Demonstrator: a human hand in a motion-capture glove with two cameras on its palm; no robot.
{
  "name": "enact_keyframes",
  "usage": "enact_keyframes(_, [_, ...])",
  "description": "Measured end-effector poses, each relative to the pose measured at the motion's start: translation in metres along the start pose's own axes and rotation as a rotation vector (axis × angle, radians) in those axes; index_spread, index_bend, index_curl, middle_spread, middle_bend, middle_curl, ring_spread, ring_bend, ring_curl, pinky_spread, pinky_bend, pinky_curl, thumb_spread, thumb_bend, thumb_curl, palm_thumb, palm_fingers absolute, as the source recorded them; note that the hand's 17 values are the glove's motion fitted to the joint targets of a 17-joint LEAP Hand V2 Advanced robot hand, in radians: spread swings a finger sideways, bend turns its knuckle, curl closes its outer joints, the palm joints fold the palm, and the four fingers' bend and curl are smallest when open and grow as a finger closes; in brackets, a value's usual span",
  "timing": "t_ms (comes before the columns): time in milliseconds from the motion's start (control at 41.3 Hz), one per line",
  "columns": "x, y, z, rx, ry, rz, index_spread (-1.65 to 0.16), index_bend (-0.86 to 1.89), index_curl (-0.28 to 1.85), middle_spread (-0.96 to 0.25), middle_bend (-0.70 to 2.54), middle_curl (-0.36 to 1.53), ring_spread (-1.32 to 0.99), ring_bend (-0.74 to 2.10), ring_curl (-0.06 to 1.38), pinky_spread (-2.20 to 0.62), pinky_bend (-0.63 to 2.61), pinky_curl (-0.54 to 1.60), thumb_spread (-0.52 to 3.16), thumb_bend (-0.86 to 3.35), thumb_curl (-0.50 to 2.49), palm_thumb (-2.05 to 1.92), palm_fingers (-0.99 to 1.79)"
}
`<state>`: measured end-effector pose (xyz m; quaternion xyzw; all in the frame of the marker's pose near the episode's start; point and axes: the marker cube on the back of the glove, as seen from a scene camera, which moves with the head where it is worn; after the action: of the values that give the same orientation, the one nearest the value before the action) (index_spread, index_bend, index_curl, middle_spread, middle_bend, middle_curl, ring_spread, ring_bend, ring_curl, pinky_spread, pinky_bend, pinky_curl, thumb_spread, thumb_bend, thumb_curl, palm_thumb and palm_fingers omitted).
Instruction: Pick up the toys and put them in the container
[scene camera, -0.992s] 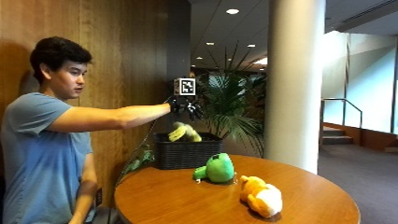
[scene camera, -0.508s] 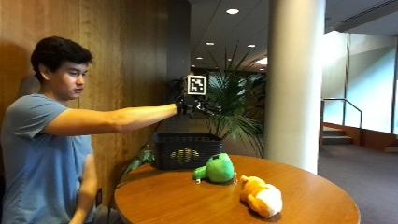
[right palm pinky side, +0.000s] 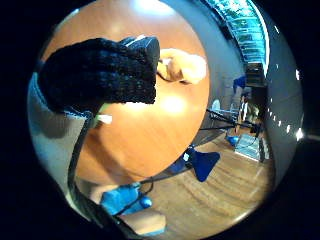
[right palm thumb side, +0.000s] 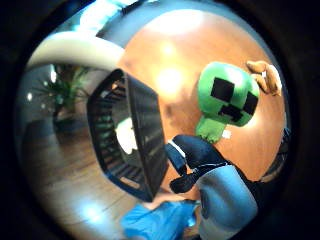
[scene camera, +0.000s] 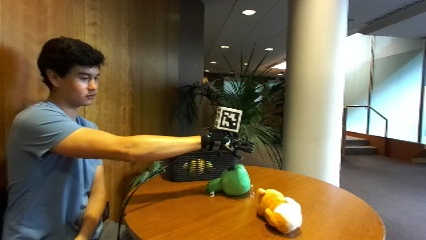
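While the person (scene camera: 50, 150) sits at the left of the round table (scene camera: 200, 215), the gloved right hand (scene camera: 225, 142) hangs in the air above the near edge of the basket (scene camera: 196, 167) and over the green toy (scene camera: 233, 181), arm stretched out level. Its fingers (right palm pinky side: 100, 75) are relaxed and hold nothing. Inside the black slatted basket, at the table's far left, lies a yellow toy (scene camera: 196, 166), seen through the slats. Just right of the basket and in front of it, the green toy with a black blocky face (right palm thumb side: 227, 97) stands on the table top. Further right and nearer, apart from it, lies a yellow-and-white plush (scene camera: 279, 212). Behind the table rise a white column (scene camera: 316, 90) and a potted palm (scene camera: 256, 107).
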<state>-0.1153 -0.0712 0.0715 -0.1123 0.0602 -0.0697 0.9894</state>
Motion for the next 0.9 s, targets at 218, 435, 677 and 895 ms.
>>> enact_keyframes(218, [0.008,-0.016,0.066,-0.082,0.002,-0.048,-0.29,0.08,0.15,0.02,0.09,0.3,0.07,0.33,0.23,0.08,1.46,0.37,1.12,-0.01,0.34,0.13,-0.28])
enact_keyframes(435, [0.005,-0.03,0.106,-0.082,-0.042,0.071,-0.28,0.04,0.13,0.03,0.07,0.24,0.07,0.27,0.23,0.08,1.55,0.38,1.11,-0.01,0.33,0.16,-0.35])
enact_keyframes(677, [-0.019,-0.037,0.121,0.005,-0.168,0.017,-0.28,0.03,0.1,0.05,0.05,0.18,0.08,0.35,0.27,0.01,1.68,0.41,1.17,0.12,0.38,0.44,-0.19])
enact_keyframes(895, [-0.027,-0.048,0.118,0.125,-0.071,0.068,-0.29,0.22,0.12,-0.05,0.38,0.27,-0.11,0.85,0.38,-0.17,1.35,0.3,1.23,0.3,0.5,0.76,0.49])
